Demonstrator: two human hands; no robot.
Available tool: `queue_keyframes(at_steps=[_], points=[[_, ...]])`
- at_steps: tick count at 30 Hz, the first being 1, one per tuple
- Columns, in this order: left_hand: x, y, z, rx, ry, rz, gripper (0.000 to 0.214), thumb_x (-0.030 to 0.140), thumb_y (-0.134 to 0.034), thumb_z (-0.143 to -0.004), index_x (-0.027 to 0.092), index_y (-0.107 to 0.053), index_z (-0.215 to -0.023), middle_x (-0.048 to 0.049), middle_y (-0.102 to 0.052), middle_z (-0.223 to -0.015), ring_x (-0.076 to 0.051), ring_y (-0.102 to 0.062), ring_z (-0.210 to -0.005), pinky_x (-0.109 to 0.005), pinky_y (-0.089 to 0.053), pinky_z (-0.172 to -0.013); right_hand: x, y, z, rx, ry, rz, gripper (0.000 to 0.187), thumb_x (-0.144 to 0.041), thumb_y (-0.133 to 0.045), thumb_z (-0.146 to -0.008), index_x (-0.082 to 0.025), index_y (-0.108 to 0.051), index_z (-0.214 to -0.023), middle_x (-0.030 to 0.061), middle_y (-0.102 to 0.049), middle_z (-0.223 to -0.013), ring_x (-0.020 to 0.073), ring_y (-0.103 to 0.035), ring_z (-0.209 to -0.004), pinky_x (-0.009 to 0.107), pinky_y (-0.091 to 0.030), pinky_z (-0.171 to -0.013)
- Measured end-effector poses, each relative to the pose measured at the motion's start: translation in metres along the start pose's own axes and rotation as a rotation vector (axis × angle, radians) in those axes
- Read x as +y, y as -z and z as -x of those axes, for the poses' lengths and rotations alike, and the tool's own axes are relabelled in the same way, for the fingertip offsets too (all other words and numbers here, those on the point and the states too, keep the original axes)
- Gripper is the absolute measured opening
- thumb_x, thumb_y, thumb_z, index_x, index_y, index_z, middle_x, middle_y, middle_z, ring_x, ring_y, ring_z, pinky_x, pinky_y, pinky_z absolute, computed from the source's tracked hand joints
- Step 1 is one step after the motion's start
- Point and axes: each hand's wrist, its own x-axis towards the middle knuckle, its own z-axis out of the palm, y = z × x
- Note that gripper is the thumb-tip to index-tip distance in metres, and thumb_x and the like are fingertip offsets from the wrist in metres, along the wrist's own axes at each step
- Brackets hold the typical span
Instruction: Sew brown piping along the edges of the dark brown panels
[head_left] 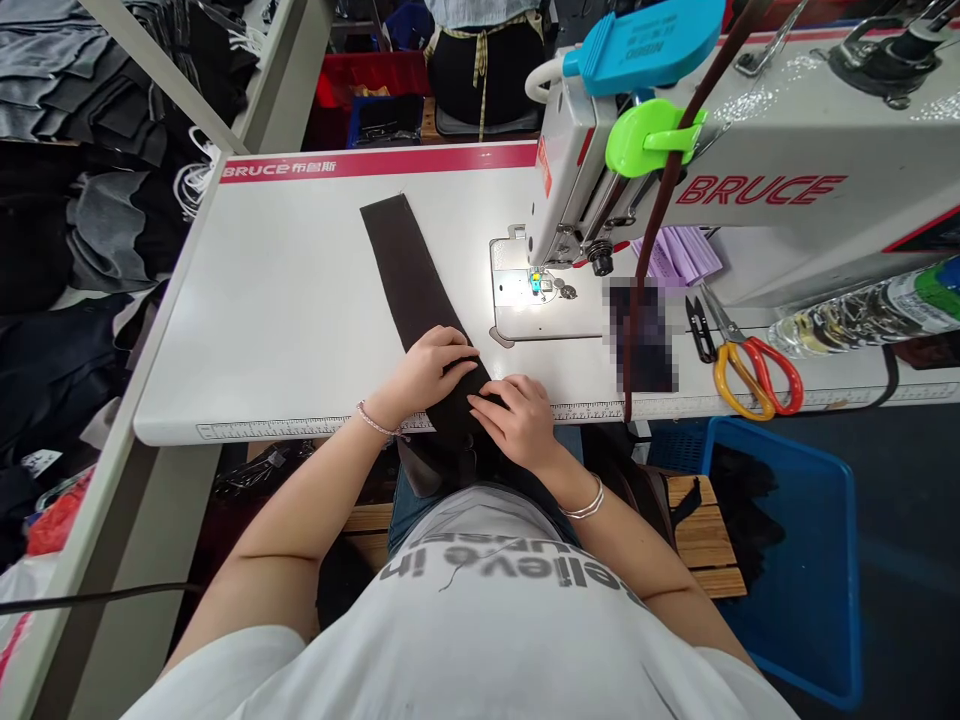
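A long strip of dark brown fabric (pixel 409 262) lies slantwise on the white sewing table, its near end hanging over the front edge toward my lap. My left hand (pixel 431 375) rests on the strip near that edge, thumb and fingers closed together on the cloth. Just to its right, my right hand (pixel 519 418) pinches the fabric's right border between thumb and fingers. Part of the cloth beneath both hands is hidden. The sewing machine's needle area (pixel 536 280) and metal plate (pixel 517 318) stand to the right, apart from the strip.
On the right lie orange-and-red scissors (pixel 759 375), black thread snips (pixel 700 330), a plastic bottle (pixel 862 310) and purple papers (pixel 679 256). A brown cord (pixel 646 240) hangs before the machine head. Stacked garments (pixel 60 80) fill the left rack; a blue bin (pixel 810 560) stands lower right.
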Motion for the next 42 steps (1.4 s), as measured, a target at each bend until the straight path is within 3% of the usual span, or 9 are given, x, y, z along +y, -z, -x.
queue_keyframes(at_steps=[6,12,16,23,25,31,38,42], points=[[-0.001,-0.003,-0.003,0.061,0.005,-0.015,0.015,0.029,-0.062,-0.088,0.020,-0.074,-0.088,-0.0049,-0.064,-0.086,-0.019,-0.058,-0.084,-0.034,-0.051,-0.073,0.001,-0.002,0.000,0.022,0.012,0.005,0.022,-0.029,-0.058,-0.095,-0.025,-0.073,-0.110,0.0052,-0.068,-0.103,0.0207,-0.051,-0.096,0.035,-0.037,-0.082],[0.001,-0.012,-0.007,0.046,-0.076,-0.198,0.023,0.023,-0.049,-0.095,0.017,-0.065,-0.080,-0.0064,-0.065,-0.084,-0.019,-0.055,-0.079,-0.035,-0.048,-0.074,0.000,-0.002,0.000,0.052,0.017,0.010,0.021,-0.029,-0.059,-0.094,-0.025,-0.074,-0.108,0.0041,-0.070,-0.102,0.0201,-0.051,-0.094,0.035,-0.037,-0.081],[0.002,-0.009,-0.009,0.080,0.019,-0.162,0.019,0.020,-0.047,-0.094,0.017,-0.057,-0.079,-0.0057,-0.061,-0.081,-0.019,-0.055,-0.077,-0.033,-0.047,-0.073,0.000,-0.001,0.000,0.070,0.024,0.005,0.020,-0.028,-0.060,-0.094,-0.024,-0.074,-0.108,0.0040,-0.070,-0.102,0.0201,-0.052,-0.094,0.035,-0.037,-0.080],[-0.009,0.015,-0.013,0.183,0.184,-0.088,0.016,0.020,-0.049,-0.093,0.018,-0.056,-0.078,-0.0031,-0.059,-0.077,-0.016,-0.055,-0.073,-0.030,-0.045,-0.067,0.000,-0.002,-0.001,0.082,0.031,-0.001,0.019,-0.027,-0.061,-0.093,-0.024,-0.073,-0.108,0.0040,-0.070,-0.102,0.0198,-0.052,-0.093,0.035,-0.037,-0.081],[-0.009,0.018,-0.013,0.168,0.143,-0.040,0.015,0.022,-0.053,-0.092,0.018,-0.061,-0.080,-0.0031,-0.062,-0.080,-0.015,-0.057,-0.074,-0.029,-0.047,-0.068,0.000,-0.002,-0.001,0.083,0.031,0.001,0.019,-0.027,-0.061,-0.093,-0.024,-0.073,-0.107,0.0040,-0.070,-0.102,0.0197,-0.052,-0.093,0.035,-0.037,-0.081],[-0.011,0.006,-0.013,0.059,-0.171,0.044,0.016,0.028,-0.062,-0.090,0.020,-0.073,-0.082,-0.0041,-0.069,-0.082,-0.017,-0.060,-0.082,-0.032,-0.052,-0.074,0.000,-0.002,-0.001,0.071,0.025,0.006,0.020,-0.027,-0.060,-0.093,-0.024,-0.073,-0.108,0.0043,-0.070,-0.102,0.0201,-0.052,-0.093,0.035,-0.038,-0.081],[-0.018,0.002,-0.016,-0.023,-0.273,-0.070,0.021,0.026,-0.053,-0.094,0.019,-0.068,-0.082,-0.0055,-0.066,-0.082,-0.019,-0.056,-0.082,-0.033,-0.050,-0.073,-0.001,-0.001,-0.001,0.083,0.036,0.008,0.019,-0.027,-0.060,-0.093,-0.024,-0.073,-0.108,0.0041,-0.070,-0.102,0.0202,-0.052,-0.093,0.035,-0.038,-0.079],[-0.014,0.001,-0.016,-0.030,-0.260,-0.127,0.022,0.023,-0.045,-0.096,0.018,-0.061,-0.082,-0.0061,-0.062,-0.082,-0.019,-0.054,-0.080,-0.033,-0.050,-0.072,-0.001,0.000,0.000,0.067,0.035,0.018,0.020,-0.027,-0.059,-0.094,-0.024,-0.073,-0.108,0.0041,-0.070,-0.103,0.0207,-0.052,-0.096,0.036,-0.038,-0.080]])
